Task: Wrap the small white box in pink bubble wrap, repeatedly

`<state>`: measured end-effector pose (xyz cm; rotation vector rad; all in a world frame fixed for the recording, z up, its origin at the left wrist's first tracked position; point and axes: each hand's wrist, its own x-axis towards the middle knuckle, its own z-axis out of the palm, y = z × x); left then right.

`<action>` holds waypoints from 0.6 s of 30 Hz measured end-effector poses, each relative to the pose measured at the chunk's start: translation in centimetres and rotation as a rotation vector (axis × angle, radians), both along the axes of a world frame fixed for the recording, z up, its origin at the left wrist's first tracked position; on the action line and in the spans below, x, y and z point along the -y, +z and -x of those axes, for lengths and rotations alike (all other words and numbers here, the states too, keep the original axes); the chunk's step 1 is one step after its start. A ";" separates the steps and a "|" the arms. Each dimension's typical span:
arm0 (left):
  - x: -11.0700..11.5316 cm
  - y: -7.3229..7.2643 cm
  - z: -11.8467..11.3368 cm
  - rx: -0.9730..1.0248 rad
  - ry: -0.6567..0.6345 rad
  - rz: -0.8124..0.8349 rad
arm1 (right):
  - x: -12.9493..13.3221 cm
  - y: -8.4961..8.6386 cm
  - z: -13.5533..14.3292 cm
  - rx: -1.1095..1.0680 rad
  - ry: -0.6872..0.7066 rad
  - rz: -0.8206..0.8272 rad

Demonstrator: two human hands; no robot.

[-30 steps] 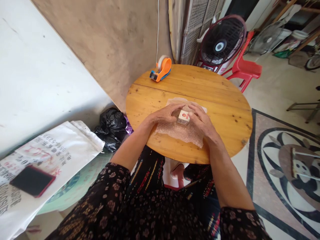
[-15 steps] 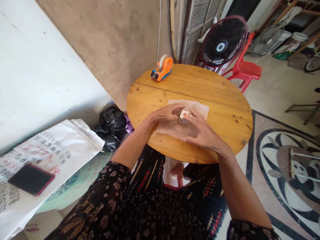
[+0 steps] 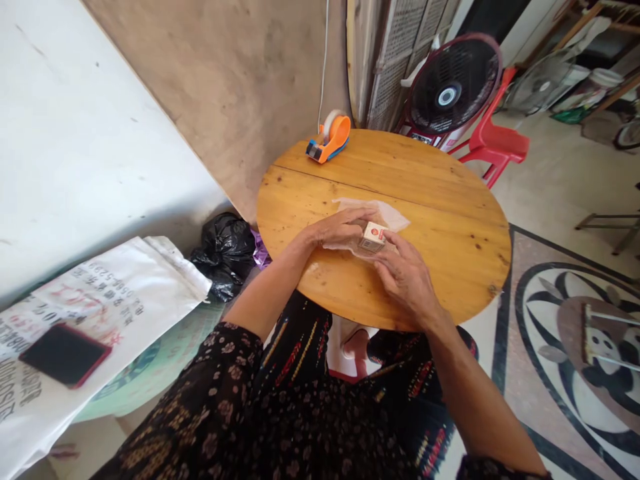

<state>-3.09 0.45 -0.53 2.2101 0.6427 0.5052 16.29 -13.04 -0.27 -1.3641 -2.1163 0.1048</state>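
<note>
A small white box with a red mark [image 3: 374, 233] rests on a sheet of bubble wrap [image 3: 390, 215] in the middle of the round wooden table. The sheet's near edge is drawn up close to the box, and its far part lies spread behind. At the box's left side, my left hand [image 3: 343, 227] is closed on the wrap, fingertips partly hidden. My right hand [image 3: 407, 270] pinches the wrap at the near right, its fingers against the box's right side.
An orange tape dispenser [image 3: 330, 139] stands at the back left of the wooden table [image 3: 450, 200]. Behind are a fan [image 3: 447, 93] and a red chair [image 3: 500, 140]. To the left lie a black plastic bag [image 3: 227, 250] and a phone [image 3: 65, 355] on a white sack [image 3: 135, 287].
The near part of the bubble wrap has been brought up toward the box. My right hand has closed from spread fingers onto the wrap. The box has turned slightly.
</note>
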 end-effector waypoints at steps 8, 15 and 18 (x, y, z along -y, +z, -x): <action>0.5 1.1 0.0 0.054 -0.006 0.276 | -2.7 1.8 -0.8 -0.073 -0.018 0.116; -0.3 0.7 0.1 0.075 -0.008 0.204 | -5.2 1.8 -2.0 -0.160 -0.036 0.277; 0.1 1.2 0.5 0.132 0.033 0.223 | -5.7 2.2 -2.0 -0.157 -0.073 0.341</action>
